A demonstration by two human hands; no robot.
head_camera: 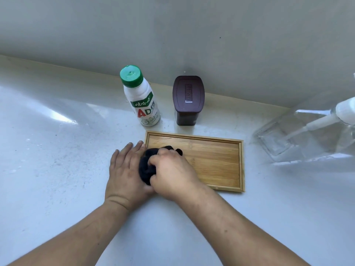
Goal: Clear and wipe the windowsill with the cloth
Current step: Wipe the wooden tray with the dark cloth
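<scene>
Pale grey windowsill (57, 189) w/ faint specks and glare patches, plain grey wall (192, 35) behind. Landmark: wooden tray (215, 162), lying flat on the sill approx. mid-frame. Black cloth (148, 167) is bunched at the tray's left end, partly over its rim and partly on the sill. Right hand (171, 175) is clenched around the cloth from above, knuckles up, pressing it down at the tray's left end. Left hand (124, 173) lies flat, fingers straight, on the sill just left of the tray, its thumb side touching the cloth; not gripping anything. Behind the tray, near the wall: white drink bottle (141, 98) w/ green cap, and beside it a dark brown tin (187, 100), lid on. Right of the tray, well apart: clear pump bottle (307, 135), white pump head at frame edge.
</scene>
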